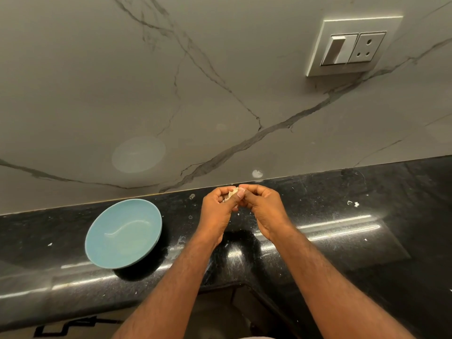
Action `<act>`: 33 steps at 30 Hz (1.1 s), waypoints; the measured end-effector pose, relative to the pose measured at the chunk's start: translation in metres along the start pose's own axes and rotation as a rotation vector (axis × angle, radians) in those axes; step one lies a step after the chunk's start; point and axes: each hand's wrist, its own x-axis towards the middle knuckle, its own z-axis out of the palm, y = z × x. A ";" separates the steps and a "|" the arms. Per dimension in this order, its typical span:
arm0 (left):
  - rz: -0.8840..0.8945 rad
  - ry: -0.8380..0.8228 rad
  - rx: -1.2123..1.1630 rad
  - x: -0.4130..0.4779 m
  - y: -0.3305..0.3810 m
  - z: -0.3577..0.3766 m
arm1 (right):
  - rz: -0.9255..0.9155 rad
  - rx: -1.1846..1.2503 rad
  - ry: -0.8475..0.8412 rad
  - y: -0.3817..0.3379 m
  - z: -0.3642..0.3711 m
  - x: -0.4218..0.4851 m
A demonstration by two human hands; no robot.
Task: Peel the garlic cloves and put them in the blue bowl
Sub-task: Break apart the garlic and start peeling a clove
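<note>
Where the two hands meet: over the back part of the black counter (342,241), close to the marble wall (220,94) and to the right of the blue bowl (127,216).
Left hand (219,209): the fingers (220,192) are curled inward, with only a narrow opening, and they hold the garlic (232,192). The thumb (238,195) lies across the front of it, nail upward, and presses on it.
Right hand (263,207): its fingers (256,189) are bent inward too, and their tips touch the garlic at its right side. How its thumb lies I cannot tell, because the hand itself hides it.
Garlic: a small pale piece with dry, papery skin, held up between both hands above the counter, not in the bowl. The fingers cover most of it, so I cannot tell if it is one clove or several.
Blue bowl: it stands upright on the counter, left of the left hand and apart from both hands. Its inside shows a curved glint of light.
Counter: black and glossy, with bright stripes of reflected light. Small white bits of peel (353,203) lie on it at the right, well apart from the hands.
Wall: grey-white marble with dark veins, with a switch plate (352,47) at the upper right.
Forearms: both are bare and come in from the bottom edge.
</note>
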 end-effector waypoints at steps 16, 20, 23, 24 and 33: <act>-0.018 0.027 -0.039 0.001 -0.005 0.003 | 0.025 0.076 0.018 0.005 0.001 0.005; 0.004 0.029 -0.018 0.000 -0.006 0.002 | 0.061 0.151 -0.032 0.004 0.000 0.004; 0.034 0.026 0.012 -0.001 -0.005 0.004 | 0.016 0.057 -0.032 0.004 0.000 0.002; 0.045 0.027 0.019 -0.002 -0.005 0.005 | 0.000 0.026 -0.021 0.004 0.000 0.002; 0.118 0.088 0.082 -0.005 -0.006 0.010 | -0.088 -0.144 0.062 0.007 0.005 0.001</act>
